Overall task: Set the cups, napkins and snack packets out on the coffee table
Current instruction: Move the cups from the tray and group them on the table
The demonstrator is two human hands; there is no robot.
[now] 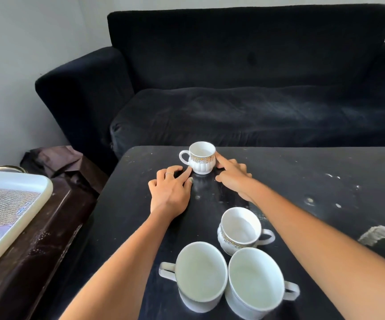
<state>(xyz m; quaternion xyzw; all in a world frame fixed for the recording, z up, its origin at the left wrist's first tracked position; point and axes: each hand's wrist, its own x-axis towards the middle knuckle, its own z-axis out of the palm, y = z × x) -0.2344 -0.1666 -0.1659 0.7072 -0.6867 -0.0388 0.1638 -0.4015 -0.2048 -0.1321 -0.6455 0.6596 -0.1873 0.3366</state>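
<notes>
A small white cup with a gold band [201,158] stands upright near the far edge of the black coffee table [302,192], its handle to the left. My left hand [170,188] lies flat on the table with a fingertip touching the cup's lower left side. My right hand [233,174] touches the cup's right side with its index finger. Neither hand grips it. A second gold-banded cup [240,229] stands nearer me. Two plain white cups [200,273] [255,282] stand side by side at the front. No napkins or snack packets are in view.
A black sofa [244,77] stands right behind the table. On the left a dark wooden side table [36,239] carries a white tray with a patterned base [9,204]. A dark crumpled bag [57,158] lies beyond it by the wall.
</notes>
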